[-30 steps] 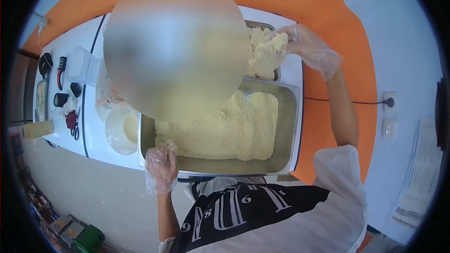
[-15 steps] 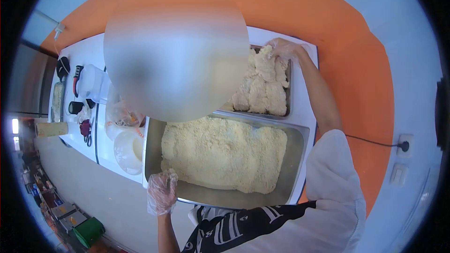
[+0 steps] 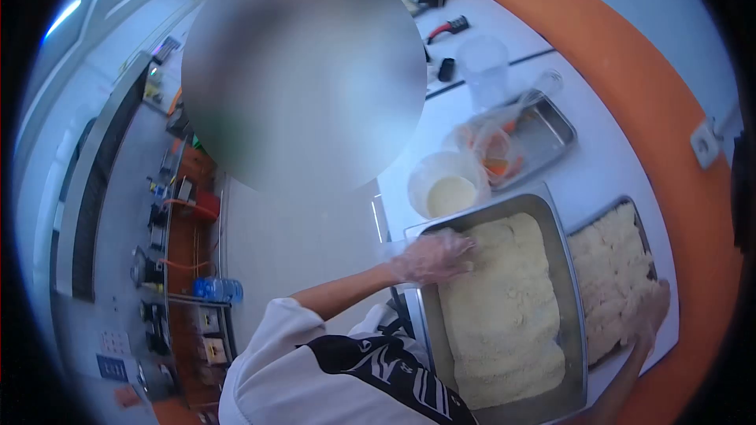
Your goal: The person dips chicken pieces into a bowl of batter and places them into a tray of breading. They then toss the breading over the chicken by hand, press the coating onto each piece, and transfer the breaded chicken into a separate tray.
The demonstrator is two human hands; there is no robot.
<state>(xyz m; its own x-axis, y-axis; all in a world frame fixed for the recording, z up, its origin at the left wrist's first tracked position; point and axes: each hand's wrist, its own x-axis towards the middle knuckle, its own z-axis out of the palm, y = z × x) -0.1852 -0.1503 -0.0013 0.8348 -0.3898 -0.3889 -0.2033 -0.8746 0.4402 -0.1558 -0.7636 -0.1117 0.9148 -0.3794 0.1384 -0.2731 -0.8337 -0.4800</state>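
Observation:
A deep metal pan (image 3: 573, 299) holds a broad bed of pale, crumbly flour (image 3: 504, 307). My left hand (image 3: 441, 257), in a clear plastic glove, is over the pan's left edge, its fingers bent at the flour's upper left side. Whether it grips anything is too blurred to tell. To the right of the pan, a shallow metal tray is packed with flour-coated pieces (image 3: 610, 267). My right hand (image 3: 650, 311), also gloved, rests on the coated pieces near the tray's right side; its fingertips are smeared and hard to make out.
Beyond the pan stand a white tub (image 3: 450, 189) with pale contents, a bag with orange items (image 3: 494, 153), a metal tray (image 3: 551, 130) and a clear container (image 3: 482, 63). A red-and-black tool (image 3: 449, 27) lies farther off. Shelves with a blue water bottle (image 3: 216, 290) are at left.
The view has swung left, so the pan and tray now show lower right. My left hand has moved from the pan's outer corner to over the flour. My right hand is now lower on the tray.

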